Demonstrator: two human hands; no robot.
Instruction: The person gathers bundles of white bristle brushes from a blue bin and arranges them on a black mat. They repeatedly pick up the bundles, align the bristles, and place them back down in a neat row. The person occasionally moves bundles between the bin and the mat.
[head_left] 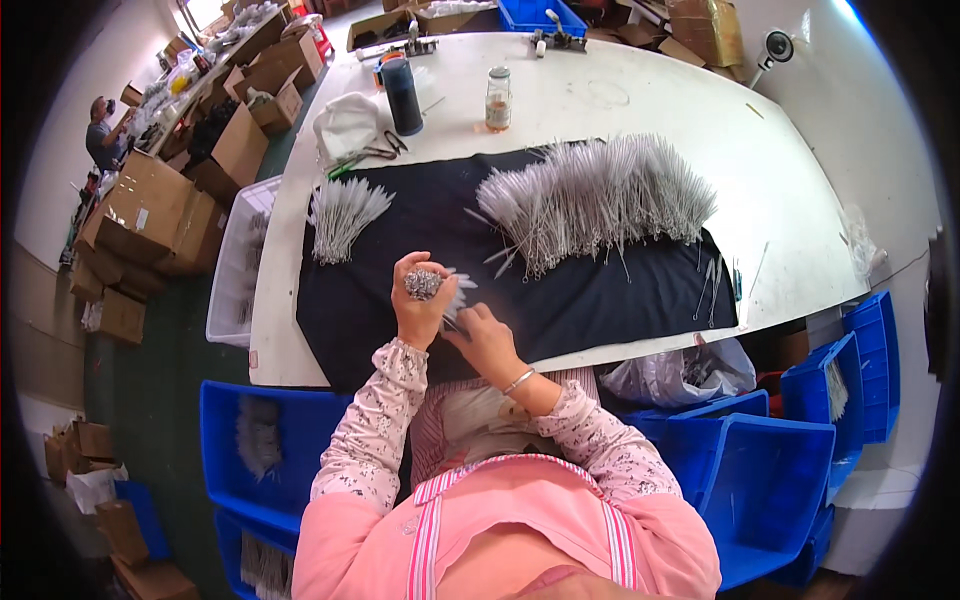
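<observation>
My left hand (412, 312) is closed round a bundle of straw brushes (422, 284), with their wire ends clustered above the fist. White bristles (461, 288) stick out of the bundle between my two hands. Close beside it, my right hand (487, 343) has its fingers pinched at the bundle's lower side; exactly what they grip is hidden. A small pile of brushes (345, 215) lies on the dark cloth (400, 270) to the left. Farther right, a large heap of brushes (600, 195) spreads over the cloth, wire loops toward me.
On the white table (680, 90) stand a dark bottle (402, 97) and a glass jar (498, 100). Pliers (382, 147) and a white cloth bag (346, 126) lie nearby. Blue bins (765, 485) flank me; cartons (150, 210) stack at left, where another person (103, 138) stands.
</observation>
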